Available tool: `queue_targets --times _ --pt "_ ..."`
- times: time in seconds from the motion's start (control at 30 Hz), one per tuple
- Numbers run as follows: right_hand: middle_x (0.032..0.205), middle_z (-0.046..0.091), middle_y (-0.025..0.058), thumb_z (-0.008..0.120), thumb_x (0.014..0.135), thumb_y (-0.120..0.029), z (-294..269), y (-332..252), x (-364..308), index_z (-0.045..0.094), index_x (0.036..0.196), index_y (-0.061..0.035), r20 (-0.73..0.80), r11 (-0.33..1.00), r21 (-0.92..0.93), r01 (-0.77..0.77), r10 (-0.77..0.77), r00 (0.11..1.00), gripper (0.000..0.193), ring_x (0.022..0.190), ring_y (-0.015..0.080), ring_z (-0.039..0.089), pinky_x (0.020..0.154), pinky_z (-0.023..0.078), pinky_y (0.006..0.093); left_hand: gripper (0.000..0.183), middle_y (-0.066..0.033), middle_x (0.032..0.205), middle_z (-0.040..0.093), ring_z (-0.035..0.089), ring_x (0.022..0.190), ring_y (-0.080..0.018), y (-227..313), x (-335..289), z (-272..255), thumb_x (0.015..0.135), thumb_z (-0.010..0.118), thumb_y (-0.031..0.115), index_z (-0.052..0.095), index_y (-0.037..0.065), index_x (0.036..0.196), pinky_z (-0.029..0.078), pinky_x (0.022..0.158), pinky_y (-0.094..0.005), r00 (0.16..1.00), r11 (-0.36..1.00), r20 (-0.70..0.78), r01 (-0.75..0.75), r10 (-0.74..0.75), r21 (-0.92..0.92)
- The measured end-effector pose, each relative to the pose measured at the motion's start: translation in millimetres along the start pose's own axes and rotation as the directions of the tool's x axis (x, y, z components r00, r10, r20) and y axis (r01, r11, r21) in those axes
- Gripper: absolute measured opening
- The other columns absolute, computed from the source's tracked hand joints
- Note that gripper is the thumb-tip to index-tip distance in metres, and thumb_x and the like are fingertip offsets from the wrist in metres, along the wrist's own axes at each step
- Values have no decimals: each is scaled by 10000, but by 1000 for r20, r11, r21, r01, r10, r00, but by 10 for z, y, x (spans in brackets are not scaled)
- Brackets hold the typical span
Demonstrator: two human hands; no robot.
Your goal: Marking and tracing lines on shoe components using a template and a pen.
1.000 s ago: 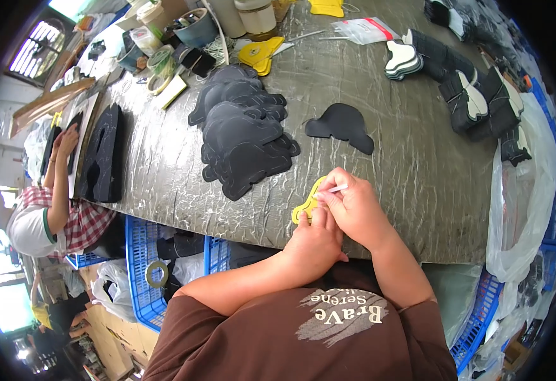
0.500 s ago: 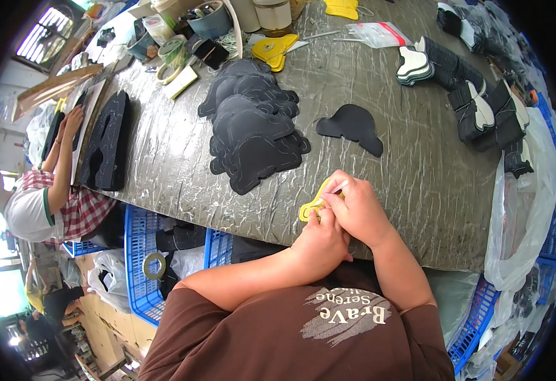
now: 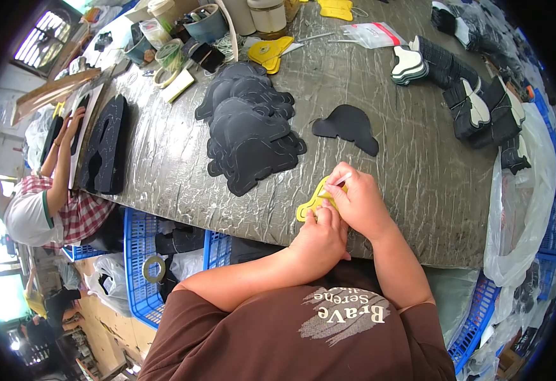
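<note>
A curved yellow template (image 3: 313,199) with a narrow slot lies near the table's front edge. My left hand (image 3: 321,236) holds it down, fingertips bent onto its near part. In a closed grip, my right hand (image 3: 356,198) has a slim white marking pen (image 3: 344,178) over the template's far part. Its writing tip is hidden by my fingers, as is whatever lies under the template. Just beyond my hands, a single black cut-out piece (image 3: 348,126) lies flat. To its left, similar black pieces (image 3: 252,130) with pale outline marks overlap in a pile.
More yellow templates (image 3: 270,52) lie behind the pile, beside tubs and pots (image 3: 205,24). Tied stacks of black and white pieces (image 3: 440,66) stand at the right. A co-worker (image 3: 40,197) handles dark pieces at the left. Blue crates (image 3: 139,267) stand below the table edge.
My right hand and the pen have shifted slightly along the template, and more of its yellow surface shows. My left hand stays on it. The whole view has drifted a little.
</note>
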State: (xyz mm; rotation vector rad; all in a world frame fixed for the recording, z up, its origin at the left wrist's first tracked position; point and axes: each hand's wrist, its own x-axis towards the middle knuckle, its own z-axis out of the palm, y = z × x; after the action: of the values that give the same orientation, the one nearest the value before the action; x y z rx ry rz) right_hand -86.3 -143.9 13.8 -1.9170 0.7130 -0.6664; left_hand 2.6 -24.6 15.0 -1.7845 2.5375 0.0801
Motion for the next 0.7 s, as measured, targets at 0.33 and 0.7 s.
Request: queue_targets --times 0.33,0.7 --pt "753 616 155 628 855 9 18 181 49 497 872 -4 -204 998 -23 57 -60 977 132 683 335 634 609 492 384 801 -393 1194 522 563 1031 -413 9 -9 16 795 600 571 538 -71 1270 506 879 -446 1000 1000 -26 17 -17 -14" --pt "738 593 156 608 862 34 -19 234 18 478 880 -3 -295 999 -50 -4 -11 955 136 661 312 632 592 489 378 800 -390 1199 522 562 1043 -407 1 -10 5 817 583 568 508 -30 1345 505 891 -440 1000 1000 -17 9 -9 7"
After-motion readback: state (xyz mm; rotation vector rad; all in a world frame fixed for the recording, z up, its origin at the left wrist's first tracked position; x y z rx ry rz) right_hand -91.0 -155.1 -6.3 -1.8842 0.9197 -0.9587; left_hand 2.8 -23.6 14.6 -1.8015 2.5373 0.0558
